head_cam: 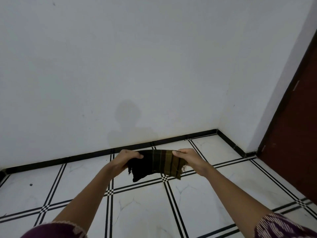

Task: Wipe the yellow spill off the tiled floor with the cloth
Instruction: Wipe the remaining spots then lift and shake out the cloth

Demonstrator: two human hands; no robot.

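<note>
A dark cloth with olive and black stripes hangs stretched between both hands, above the tiled floor. My left hand pinches its upper left corner, and my right hand pinches the upper right corner. The cloth's lower edge dangles free and is frayed. No yellow spill shows on the white marble-look tiles with black double lines; the cloth and arms hide part of the floor.
A white wall with a black skirting strip runs close ahead. The room corner is at the right, beside a dark brown door. A small dark speck lies on a left tile.
</note>
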